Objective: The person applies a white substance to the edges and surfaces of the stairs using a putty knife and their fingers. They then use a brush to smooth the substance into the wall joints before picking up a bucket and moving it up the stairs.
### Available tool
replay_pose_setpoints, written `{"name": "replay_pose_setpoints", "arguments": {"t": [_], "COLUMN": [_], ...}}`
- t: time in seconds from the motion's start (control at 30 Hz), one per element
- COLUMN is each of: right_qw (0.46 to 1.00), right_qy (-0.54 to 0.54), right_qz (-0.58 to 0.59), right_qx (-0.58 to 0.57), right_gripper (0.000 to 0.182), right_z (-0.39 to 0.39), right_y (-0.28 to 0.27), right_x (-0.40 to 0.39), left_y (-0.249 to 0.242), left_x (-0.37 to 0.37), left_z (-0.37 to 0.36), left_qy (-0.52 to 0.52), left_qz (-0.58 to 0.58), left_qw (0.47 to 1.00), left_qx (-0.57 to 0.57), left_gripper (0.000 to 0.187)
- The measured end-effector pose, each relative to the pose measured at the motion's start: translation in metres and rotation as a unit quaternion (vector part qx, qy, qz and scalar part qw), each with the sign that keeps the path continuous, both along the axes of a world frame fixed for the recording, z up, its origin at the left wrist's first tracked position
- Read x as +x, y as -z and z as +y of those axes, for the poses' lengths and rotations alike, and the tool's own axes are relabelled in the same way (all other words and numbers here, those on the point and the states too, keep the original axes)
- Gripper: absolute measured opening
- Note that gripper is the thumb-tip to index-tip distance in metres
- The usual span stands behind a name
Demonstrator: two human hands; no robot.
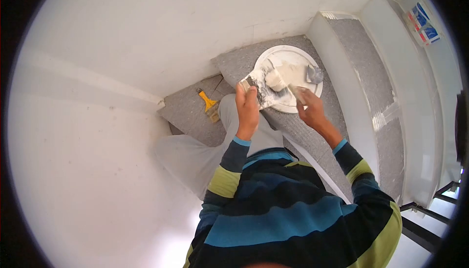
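My left hand [248,109] is closed on the near end of a wide, flat filling blade [260,93], which is smeared with white and dark patches. A lump of white putty [275,80] sits on this blade. In my right hand [311,109] is a putty knife [295,92], gripped with its edge against or very near the putty side of the blade. Both tools are over a round white lid [288,49] lying on the stair step, with putty spread across it. A grey crumpled piece [314,74] lies at the lid's right side.
A yellow-handled brush [209,103] lies on the lower step by my knee. White walls [122,33] rise on the left and behind. More grey stair treads [354,38] climb to the right, with a white and blue bucket [423,25] higher up. Black railing bars [425,216] stand lower right.
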State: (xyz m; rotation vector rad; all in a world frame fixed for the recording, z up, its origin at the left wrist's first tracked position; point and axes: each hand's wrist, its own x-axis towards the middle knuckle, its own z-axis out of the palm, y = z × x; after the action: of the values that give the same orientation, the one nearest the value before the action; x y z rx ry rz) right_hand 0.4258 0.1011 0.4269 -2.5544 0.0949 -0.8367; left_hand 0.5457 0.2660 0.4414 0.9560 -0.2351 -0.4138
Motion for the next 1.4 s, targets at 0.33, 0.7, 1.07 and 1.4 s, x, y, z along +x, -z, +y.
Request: {"name": "replay_pose_setpoints", "arguments": {"t": [0.33, 0.7, 1.07, 1.4], "right_qw": [0.539, 0.704, 0.986, 0.825], "right_qy": [-0.012, -0.021, -0.029, 0.19], "right_qz": [0.024, 0.021, 0.116, 0.144], "right_qx": [0.842, 0.709, -0.115, 0.512], "right_gripper": [0.028, 0.03, 0.052, 0.03], "right_z": [0.033, -0.003, 0.025, -0.034], "right_y": [-0.034, -0.019, -0.007, 0.073], "right_x": [0.018, 0.019, 0.008, -0.027], "left_y": [0.007, 0.073, 0.06, 0.112], "left_x": [-0.019, -0.002, -0.011, 0.01], "left_z": [0.009, 0.023, -0.003, -0.037], "left_qy": [-0.045, 0.063, 0.08, 0.01], "left_qz": [-0.362, -0.291, 0.297, -0.015], "left_qw": [0.908, 0.885, 0.952, 0.949], "left_qx": [0.207, 0.358, 0.001, 0.314], "left_gripper": [0.025, 0.029, 0.026, 0.029]}}
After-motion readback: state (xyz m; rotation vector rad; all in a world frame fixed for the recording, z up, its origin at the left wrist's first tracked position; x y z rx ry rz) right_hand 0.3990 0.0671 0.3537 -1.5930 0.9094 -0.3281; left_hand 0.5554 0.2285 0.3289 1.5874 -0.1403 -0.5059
